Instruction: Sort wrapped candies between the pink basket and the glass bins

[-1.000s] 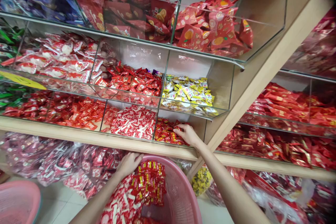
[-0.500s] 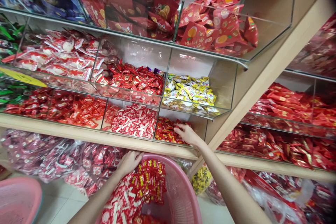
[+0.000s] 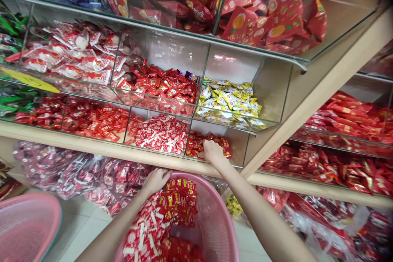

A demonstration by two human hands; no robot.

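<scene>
My left hand (image 3: 157, 180) is closed over the far rim of a pink plastic basket (image 3: 225, 217), its thumb side at the edge. Inside the basket lie red candies with yellow lettering (image 3: 179, 200), red-and-white wrapped candies (image 3: 143, 231) and plain red packets (image 3: 181, 249). My right hand (image 3: 212, 151) reaches over the glass front of the lower right compartment, fingers curled down into the red-and-yellow candies (image 3: 225, 143) there. Its fingertips are mostly hidden, so what they hold does not show.
Left of that compartment is one of red-and-white candies (image 3: 162, 133); above it sit yellow-and-white candies (image 3: 230, 100). Glass dividers and a wooden shelf edge (image 3: 123, 151) border the bins. Bagged candies (image 3: 80, 176) lie underneath. Another pink basket (image 3: 30, 221) stands left on the tiled floor.
My right hand has turned, and its fingers have gone from spread over the candies to curled down into them. The left hand stays on the basket rim. The view has shifted slightly.
</scene>
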